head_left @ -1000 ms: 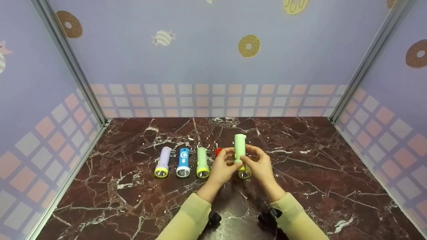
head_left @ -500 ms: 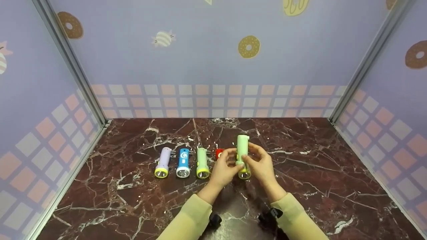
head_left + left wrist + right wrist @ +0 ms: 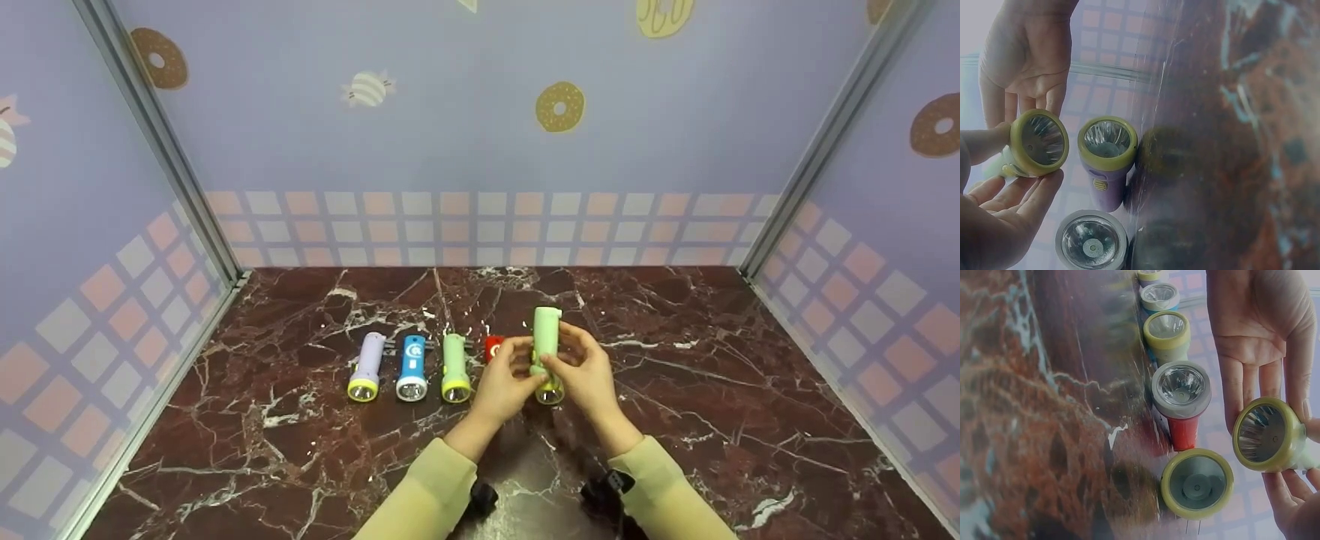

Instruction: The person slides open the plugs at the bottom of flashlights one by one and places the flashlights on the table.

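A green flashlight point(image 3: 547, 330) with a yellow lamp ring is held between both hands, lens end toward the person. The left hand point(image 3: 501, 386) pinches it from the left, and the right hand point(image 3: 590, 375) from the right, thumbs near the lamp end. In both wrist views the held flashlight point(image 3: 1266, 434) is raised off the table. Close under it lies a purple flashlight point(image 3: 1109, 194) with a yellow ring, mostly covered in the head view. A red flashlight point(image 3: 493, 346) with a grey ring point(image 3: 1181, 390) lies beside that one, largely hidden behind the left hand in the head view.
Left of the hands, a light purple flashlight point(image 3: 370, 356), a blue flashlight point(image 3: 412, 364) and another green flashlight point(image 3: 454, 356) lie in a row, lenses toward the person. The dark red marble table point(image 3: 225, 435) is bounded by patterned panels point(image 3: 480, 150) at the back and sides.
Over the last second, the green flashlight has shifted slightly right in both hands, above the flashlight lying below it. The row on the table has stayed in place.
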Demonstrator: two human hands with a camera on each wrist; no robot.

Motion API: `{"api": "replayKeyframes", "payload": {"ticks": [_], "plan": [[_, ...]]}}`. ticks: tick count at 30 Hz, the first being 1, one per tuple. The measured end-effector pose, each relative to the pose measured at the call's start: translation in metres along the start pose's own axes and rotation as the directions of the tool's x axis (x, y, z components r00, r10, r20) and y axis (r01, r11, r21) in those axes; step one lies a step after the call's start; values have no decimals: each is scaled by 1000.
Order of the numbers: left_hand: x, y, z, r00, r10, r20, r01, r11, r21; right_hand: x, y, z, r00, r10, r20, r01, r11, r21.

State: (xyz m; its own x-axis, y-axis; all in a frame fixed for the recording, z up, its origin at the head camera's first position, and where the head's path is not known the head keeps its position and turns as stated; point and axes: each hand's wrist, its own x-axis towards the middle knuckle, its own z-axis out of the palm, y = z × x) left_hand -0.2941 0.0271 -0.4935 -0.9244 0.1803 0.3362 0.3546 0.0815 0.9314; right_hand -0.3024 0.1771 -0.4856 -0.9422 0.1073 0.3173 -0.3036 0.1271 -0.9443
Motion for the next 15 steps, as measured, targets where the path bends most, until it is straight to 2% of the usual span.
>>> {"api": "replayKeyframes", "payload": {"ticks": [10,15], "plan": [[0,1,0,1000,1,0,-1,1000,12,-1,2,-1,1000,-15,5,15,1000,18],[0,0,0,1000,8,-5,-8,1000,18,-1,2,0,1000,-12,-4,12,1000,-4]]}}
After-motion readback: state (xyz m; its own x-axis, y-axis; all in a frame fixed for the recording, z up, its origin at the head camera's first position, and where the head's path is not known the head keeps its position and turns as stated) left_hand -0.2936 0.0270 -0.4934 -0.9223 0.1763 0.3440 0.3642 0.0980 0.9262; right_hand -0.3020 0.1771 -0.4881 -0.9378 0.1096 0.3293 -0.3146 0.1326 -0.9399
